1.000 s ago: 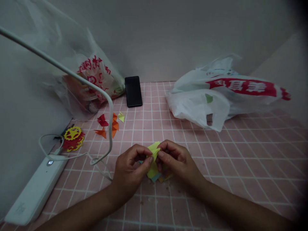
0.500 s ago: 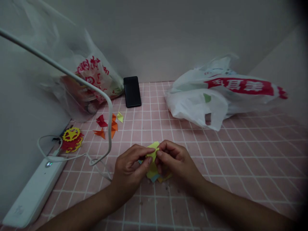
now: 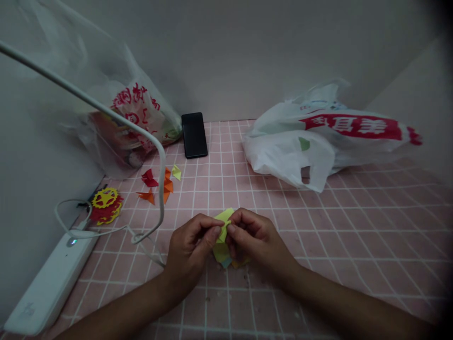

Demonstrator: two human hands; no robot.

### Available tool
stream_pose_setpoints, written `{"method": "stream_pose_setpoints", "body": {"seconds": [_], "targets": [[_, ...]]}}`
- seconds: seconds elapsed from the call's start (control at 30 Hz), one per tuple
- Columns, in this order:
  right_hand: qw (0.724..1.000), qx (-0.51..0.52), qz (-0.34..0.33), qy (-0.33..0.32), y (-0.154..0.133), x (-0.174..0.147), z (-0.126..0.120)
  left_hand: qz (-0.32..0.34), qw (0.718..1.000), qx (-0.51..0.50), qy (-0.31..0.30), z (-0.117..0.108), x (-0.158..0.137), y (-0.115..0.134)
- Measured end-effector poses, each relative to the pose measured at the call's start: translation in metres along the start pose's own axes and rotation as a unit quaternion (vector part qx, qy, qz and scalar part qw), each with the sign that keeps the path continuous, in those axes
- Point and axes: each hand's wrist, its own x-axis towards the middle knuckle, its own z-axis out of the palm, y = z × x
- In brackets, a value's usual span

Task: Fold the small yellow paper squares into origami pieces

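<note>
Between my fingertips is a small folded piece of yellow paper (image 3: 225, 231). My left hand (image 3: 193, 245) pinches its left side with thumb and forefinger. On the other side, my right hand (image 3: 256, 241) grips it in the same way, and its curled fingers hide part of the paper. Beneath both hands lie loose sheets of coloured paper (image 3: 226, 262), yellow, blue and orange at the edges that show. Further off to the left, several small folded paper pieces, among them a red one (image 3: 149, 178), an orange one (image 3: 146, 195) and a pale yellow one (image 3: 176, 173), rest on the tablecloth.
A white power strip (image 3: 49, 288) runs along the left edge, with a white cable (image 3: 161, 156) arching over the table. Yellow and red gear-shaped pieces (image 3: 105, 198) lie beside it. At the back are a black phone (image 3: 194, 135), a clear bag (image 3: 138, 113) and a white plastic bag (image 3: 283, 146).
My fingertips have shifted slightly on the yellow paper, and my right hand has moved a little to the left. Everything else stays in place.
</note>
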Motion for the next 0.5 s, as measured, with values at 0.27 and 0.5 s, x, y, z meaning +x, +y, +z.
{"method": "stream_pose_setpoints", "body": {"seconds": [0.27, 0.5], "targets": [[0.996, -0.084, -0.040, 0.011, -0.0003, -0.0008, -0.0004, -0.123, 0.987, -0.102, 0.009, 0.0031, 0.0036, 0.0012], [0.994, -0.095, -0.050, 0.008, 0.0024, -0.0018, -0.0015, -0.139, 0.983, -0.121, 0.021, 0.0049, 0.0058, 0.0015]]}}
